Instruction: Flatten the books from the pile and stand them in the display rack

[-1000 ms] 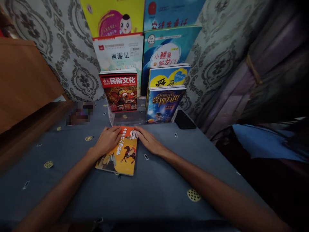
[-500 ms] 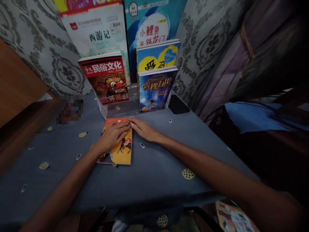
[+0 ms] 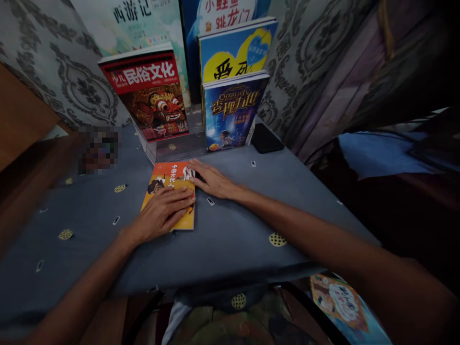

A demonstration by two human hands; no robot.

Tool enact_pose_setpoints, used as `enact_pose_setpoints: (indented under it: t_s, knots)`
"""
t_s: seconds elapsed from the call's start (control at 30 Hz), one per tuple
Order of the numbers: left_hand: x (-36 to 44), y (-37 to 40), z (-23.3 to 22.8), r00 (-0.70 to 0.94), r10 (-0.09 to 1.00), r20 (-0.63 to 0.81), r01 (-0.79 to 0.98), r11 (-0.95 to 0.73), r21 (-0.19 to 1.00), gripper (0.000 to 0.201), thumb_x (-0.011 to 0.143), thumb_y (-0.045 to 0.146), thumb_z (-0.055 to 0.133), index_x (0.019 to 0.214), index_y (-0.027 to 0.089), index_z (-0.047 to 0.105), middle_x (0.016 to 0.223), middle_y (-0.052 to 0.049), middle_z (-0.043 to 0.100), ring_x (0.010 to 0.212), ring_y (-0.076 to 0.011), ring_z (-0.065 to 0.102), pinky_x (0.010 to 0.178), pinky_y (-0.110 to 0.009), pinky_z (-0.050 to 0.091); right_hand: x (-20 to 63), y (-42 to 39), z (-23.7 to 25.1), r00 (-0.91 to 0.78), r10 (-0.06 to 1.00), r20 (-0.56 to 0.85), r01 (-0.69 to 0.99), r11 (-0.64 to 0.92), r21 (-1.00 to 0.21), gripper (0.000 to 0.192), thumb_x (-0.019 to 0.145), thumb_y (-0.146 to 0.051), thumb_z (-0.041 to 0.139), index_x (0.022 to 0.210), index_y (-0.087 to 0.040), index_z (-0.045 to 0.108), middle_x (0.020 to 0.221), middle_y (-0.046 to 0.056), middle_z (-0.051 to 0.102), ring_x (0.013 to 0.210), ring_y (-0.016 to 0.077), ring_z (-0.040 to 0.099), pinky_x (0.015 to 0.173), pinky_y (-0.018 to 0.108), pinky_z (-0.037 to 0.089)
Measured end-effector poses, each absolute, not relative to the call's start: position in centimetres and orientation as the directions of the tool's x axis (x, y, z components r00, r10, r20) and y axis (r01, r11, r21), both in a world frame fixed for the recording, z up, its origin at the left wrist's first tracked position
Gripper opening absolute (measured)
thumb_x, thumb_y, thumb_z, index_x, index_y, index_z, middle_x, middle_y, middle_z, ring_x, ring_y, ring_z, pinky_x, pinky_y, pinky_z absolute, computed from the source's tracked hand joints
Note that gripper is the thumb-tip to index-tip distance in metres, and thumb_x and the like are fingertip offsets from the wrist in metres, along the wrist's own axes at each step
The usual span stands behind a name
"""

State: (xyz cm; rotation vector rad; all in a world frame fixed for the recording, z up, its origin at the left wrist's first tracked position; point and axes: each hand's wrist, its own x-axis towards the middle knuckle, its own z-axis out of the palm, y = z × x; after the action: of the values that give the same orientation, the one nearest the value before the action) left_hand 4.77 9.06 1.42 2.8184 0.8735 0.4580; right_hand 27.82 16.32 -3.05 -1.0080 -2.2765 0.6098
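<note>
An orange and yellow book (image 3: pixel 183 221) lies face up and closed on the blue patterned tablecloth (image 3: pixel 230 249). My left hand (image 3: pixel 163 211) rests flat across its lower half, fingers stretched out towards the right edge. At the upper right corner of the cover, my right hand (image 3: pixel 212 179) touches with its fingertips, thumb apart from the fingers. Part of the cover picture is hidden under my left hand.
Behind stands a clear rack (image 3: pixel 172 149) with a red book (image 3: pixel 158 96) and a blue book (image 3: pixel 233 115), taller books at their backs. A black phone (image 3: pixel 266 139) lies right of it. Another book (image 3: pixel 345 302) shows below the table edge.
My left hand has slid down the cover towards me, uncovering the title and upper picture. My right hand stays near the upper right corner. The view has tilted lower.
</note>
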Motion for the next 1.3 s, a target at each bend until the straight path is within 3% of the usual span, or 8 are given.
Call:
enact_pose_setpoints:
  t_s: [0.33, 0.57, 0.83, 1.03, 1.17, 1.3]
  knots:
    - [3.2, 4.1, 1.1, 0.792, 0.523, 0.316, 0.461, -0.851, 0.252, 0.043, 0.099, 0.017, 0.049, 0.141, 0.027, 0.056, 0.141, -0.004, 0.063, 0.137, -0.0188, 0.053, 0.118, -0.045, 0.037, 27.6, 15.8, -2.4, -0.572, 0.77, 0.282, 0.582, 0.623, -0.522, 0.06, 0.102, -0.047, 0.038, 0.151, -0.011, 0.04, 0.162, 0.017, 0.036, 0.153, 0.027, 0.025, 0.124, 0.052, 0.024]
    - [3.3, 3.2, 0.2, 0.742, 0.548, 0.386, 0.462, -0.835, 0.299, 0.044, 0.096, 0.014, 0.052, 0.138, 0.025, 0.058, 0.138, -0.005, 0.065, 0.137, -0.0188, 0.053, 0.12, -0.045, 0.035, 27.2, 14.5, -2.1, -0.624, 0.752, 0.211, 0.622, 0.642, -0.449, 0.096, 0.091, -0.075, 0.043, 0.157, -0.007, 0.027, 0.166, 0.022, 0.022, 0.156, 0.0341, 0.012, 0.125, 0.057, 0.014]
    - [3.2, 2.9, 0.0, 0.726, 0.528, 0.44, 0.43, -0.849, 0.308, 0.042, 0.093, 0.011, 0.055, 0.133, 0.023, 0.06, 0.132, -0.008, 0.069, 0.129, -0.019, 0.059, 0.119, -0.046, 0.036, 26.2, 10.6, -2.1, -0.666, 0.712, 0.224, 0.612, 0.693, -0.382, 0.083, 0.099, -0.063, 0.039, 0.16, -0.01, 0.02, 0.166, 0.019, 0.021, 0.156, 0.0296, 0.011, 0.125, 0.057, 0.014]
    - [3.7, 2.3, 0.5, 0.667, 0.506, 0.547, 0.382, -0.863, 0.331, 0.032, 0.09, 0.007, 0.057, 0.118, 0.018, 0.067, 0.111, -0.008, 0.076, 0.109, -0.0193, 0.067, 0.107, -0.043, 0.049, 26.5, 8.4, -2.1, -0.691, 0.684, 0.235, 0.588, 0.721, -0.367, 0.08, 0.1, -0.058, 0.042, 0.159, -0.008, 0.023, 0.166, 0.019, 0.019, 0.156, 0.0291, 0.011, 0.126, 0.055, 0.015]
    - [3.9, 2.3, 0.7, 0.618, 0.541, 0.57, 0.407, -0.841, 0.356, 0.02, 0.09, 0.006, 0.056, 0.102, 0.016, 0.069, 0.102, -0.009, 0.075, 0.1, -0.0186, 0.067, 0.097, -0.037, 0.055, 26.5, 8.0, -2.0, -0.696, 0.678, 0.236, 0.583, 0.726, -0.365, 0.081, 0.099, -0.057, 0.045, 0.16, -0.01, 0.02, 0.166, 0.019, 0.019, 0.156, 0.0291, 0.01, 0.126, 0.055, 0.018]
    - [3.7, 2.6, 1.0, 0.614, 0.585, 0.53, 0.418, -0.81, 0.41, 0.018, 0.093, 0.008, 0.054, 0.1, 0.015, 0.069, 0.101, -0.009, 0.074, 0.1, -0.018, 0.067, 0.09, -0.032, 0.057, 26.5, 8.0, -1.5, -0.704, 0.681, 0.201, 0.588, 0.718, -0.374, 0.08, 0.099, -0.057, 0.044, 0.16, -0.011, 0.02, 0.166, 0.019, 0.02, 0.156, 0.0291, 0.012, 0.126, 0.055, 0.018]
